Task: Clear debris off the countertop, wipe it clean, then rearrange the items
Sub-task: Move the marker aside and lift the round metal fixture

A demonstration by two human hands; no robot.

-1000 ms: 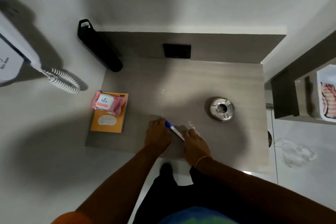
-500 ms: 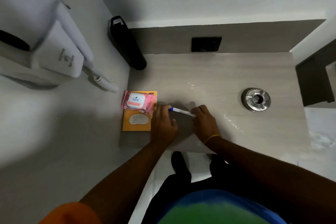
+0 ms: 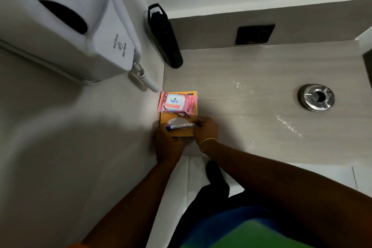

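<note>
A white pen with a blue cap point(image 3: 179, 126) is pinched at both ends, cap end by the left hand point(image 3: 168, 143), tip end by the right hand point(image 3: 205, 129), right over the orange notebook point(image 3: 179, 116) at the grey wood-grain countertop's point(image 3: 251, 127) left edge. A pink wipes pack point(image 3: 177, 103) is laid across the notebook's top. A round metal ashtray point(image 3: 316, 97) is parked well apart on the right.
</note>
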